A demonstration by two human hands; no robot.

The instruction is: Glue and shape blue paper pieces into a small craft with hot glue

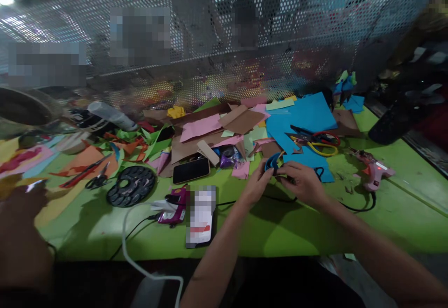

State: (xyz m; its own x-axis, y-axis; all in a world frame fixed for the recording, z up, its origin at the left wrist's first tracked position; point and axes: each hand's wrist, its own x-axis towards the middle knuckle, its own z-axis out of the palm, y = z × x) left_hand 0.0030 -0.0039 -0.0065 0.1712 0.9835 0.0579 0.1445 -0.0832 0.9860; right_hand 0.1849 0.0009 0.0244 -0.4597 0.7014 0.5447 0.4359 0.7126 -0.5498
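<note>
A small curled piece of blue paper [271,162] is held up between my two hands, above the green table. My left hand [258,181] pinches it from the left side, fingers closed. From the right, my right hand [301,181] has its thumb and fingers bent together at the paper's edge. Behind them lie large blue paper sheets [308,112] and scissors with red and yellow handles [320,145]. A pink glue gun [375,175] with a lit red light rests to the right of my right hand.
On the green table [266,238] are a lit phone [201,217], a dark phone [191,170], a purple tissue pack [177,205], a round black tray [131,186] and brown and pink paper [201,127]. Cables cross the front. Another person's arm [23,233] reaches in at left.
</note>
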